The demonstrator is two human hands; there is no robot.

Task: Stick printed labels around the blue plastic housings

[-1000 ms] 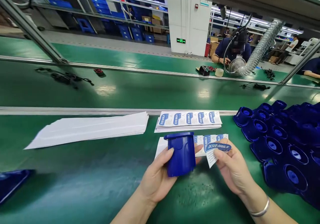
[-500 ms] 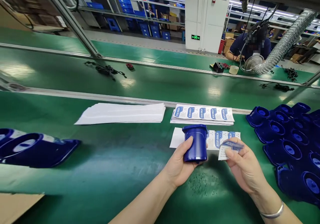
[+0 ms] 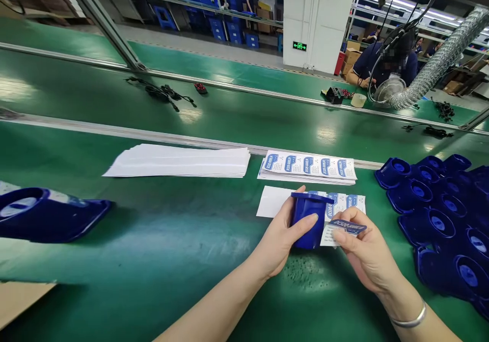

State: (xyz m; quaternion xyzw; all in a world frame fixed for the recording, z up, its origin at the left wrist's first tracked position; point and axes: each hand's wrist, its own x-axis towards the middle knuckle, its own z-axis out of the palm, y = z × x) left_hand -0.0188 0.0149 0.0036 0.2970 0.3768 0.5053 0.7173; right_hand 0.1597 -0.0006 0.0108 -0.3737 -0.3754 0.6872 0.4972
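Note:
My left hand [image 3: 280, 235] grips a dark blue plastic housing [image 3: 309, 219] just above the green bench, thumb on its front face. My right hand [image 3: 362, 253] pinches a blue and white label sticker [image 3: 346, 227] by its edge, right beside the housing and almost touching it. Under both hands lies a partly used label sheet [image 3: 275, 202]. Behind it sits a stack of full label sheets [image 3: 309, 166].
A pile of white backing sheets [image 3: 179, 161] lies at centre left. Several blue housings [image 3: 443, 214] are heaped at the right, and another blue part [image 3: 46, 219] lies at the left. A cardboard corner [image 3: 19, 301] shows at the lower left. A person works across the conveyor [image 3: 229, 123], far right.
The housing has turned in my left hand and the sticker in my right hand has come closer to it. The camera has swung left, bringing the left blue part into view.

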